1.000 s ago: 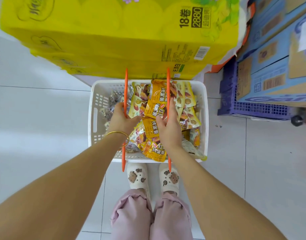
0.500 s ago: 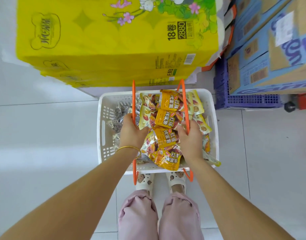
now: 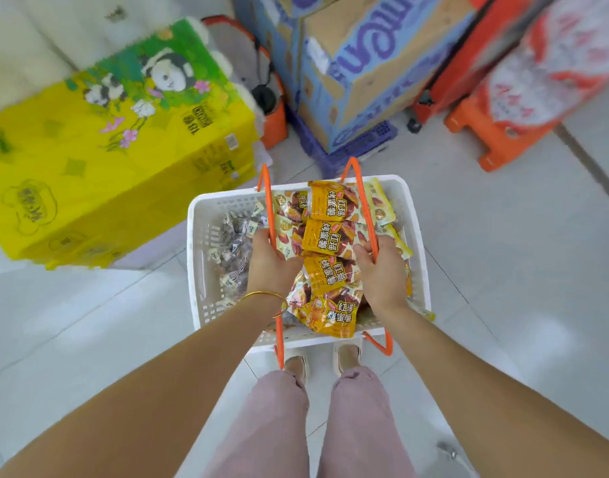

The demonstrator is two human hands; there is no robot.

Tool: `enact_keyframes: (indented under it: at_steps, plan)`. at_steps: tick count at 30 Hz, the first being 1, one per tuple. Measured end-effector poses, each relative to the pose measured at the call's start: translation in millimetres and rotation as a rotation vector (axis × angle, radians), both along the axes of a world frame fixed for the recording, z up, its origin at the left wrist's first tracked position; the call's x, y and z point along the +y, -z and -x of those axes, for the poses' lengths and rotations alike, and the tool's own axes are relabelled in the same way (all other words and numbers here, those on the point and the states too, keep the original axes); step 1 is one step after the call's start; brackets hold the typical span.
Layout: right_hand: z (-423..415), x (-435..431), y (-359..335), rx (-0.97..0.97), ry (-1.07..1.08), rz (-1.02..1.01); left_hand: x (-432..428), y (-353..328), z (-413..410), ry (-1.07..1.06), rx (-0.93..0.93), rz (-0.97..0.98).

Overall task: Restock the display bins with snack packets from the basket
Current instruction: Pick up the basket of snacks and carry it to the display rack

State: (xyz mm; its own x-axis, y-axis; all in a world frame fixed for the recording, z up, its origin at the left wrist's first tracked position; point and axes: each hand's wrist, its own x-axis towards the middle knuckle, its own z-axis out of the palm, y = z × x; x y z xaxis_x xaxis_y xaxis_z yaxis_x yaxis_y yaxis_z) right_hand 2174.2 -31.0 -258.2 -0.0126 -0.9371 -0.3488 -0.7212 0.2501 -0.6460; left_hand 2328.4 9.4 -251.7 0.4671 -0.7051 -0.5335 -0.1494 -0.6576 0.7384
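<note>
Snack packets [image 3: 325, 238], glossy yellow-orange pouches printed with red-brown sweet potatoes, lie heaped in the right and middle part of a white perforated plastic basket [image 3: 196, 257]. The left-hand grip [image 3: 268, 267] is closed, fingers curled round the left orange wire handle [image 3: 270, 215], which stands raised over the basket. The right-hand grip [image 3: 382, 274] is likewise closed round the right orange wire handle [image 3: 365, 201], with its thumb lying across the edge of a pouch. Neither grip holds a pouch itself. A thin gold bangle [image 3: 261, 294] sits on the left wrist.

Beside the left grip, the basket's left part holds a pile of small dark wrapped sweets [image 3: 234, 250] with pale tags. One pouch hangs over the near rim between the two forearms. The near edge of the basket covers the toes of a pair of pale slip-on shoes [image 3: 296, 365], above which come loose pink trousers [image 3: 279, 426].

All this is over a white tiled floor [image 3: 89, 322]. To the far left stands a large yellow plastic-wrapped tissue pack [image 3: 124, 150] with a green panda print. Straight ahead, a brown and blue cardboard box [image 3: 365, 63] sits on a purple slatted plastic crate [image 3: 358, 146]. To the far right is an orange plastic stool [image 3: 496, 139] carrying blurred red and white packs.
</note>
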Motion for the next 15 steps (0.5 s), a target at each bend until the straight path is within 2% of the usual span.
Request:
enact_keyframes:
  at_steps: [8,15]
  plan:
    - [111.4,51.5,-62.9,0.002,0.34,0.041,-10.8,-57.3,104.2,0.387,-0.001,0.03]
    - [228.6,96.6,-89.3,-0.03,0.723,0.025,-16.5,-85.1,236.3,0.705,-0.053,0.052]
